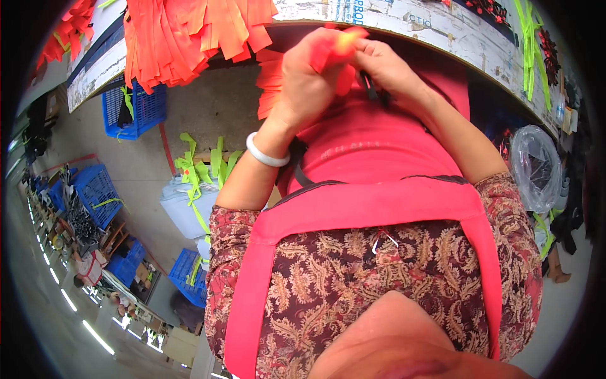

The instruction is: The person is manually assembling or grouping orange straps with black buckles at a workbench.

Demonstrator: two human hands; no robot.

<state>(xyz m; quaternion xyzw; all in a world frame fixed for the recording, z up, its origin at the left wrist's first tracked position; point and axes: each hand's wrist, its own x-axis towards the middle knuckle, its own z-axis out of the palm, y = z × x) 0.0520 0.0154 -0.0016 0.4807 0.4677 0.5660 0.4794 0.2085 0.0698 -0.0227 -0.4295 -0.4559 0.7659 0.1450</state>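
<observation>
Head view: left hand (309, 79), fingers closed, grips orange-yellow fabric (346, 44); right hand (388, 66) beside it, fingers bent, opening and hold unclear.

At least 3 blue baskets (134, 129) stand at left on the grey floor (140, 167), a red line (166, 149) beside 1; a clear plastic bag (536, 170) shows at far right.

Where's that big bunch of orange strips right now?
In the head view, the orange strips hang over the edge of the table at upper left, left of the person's left hand and near a blue basket.
</observation>
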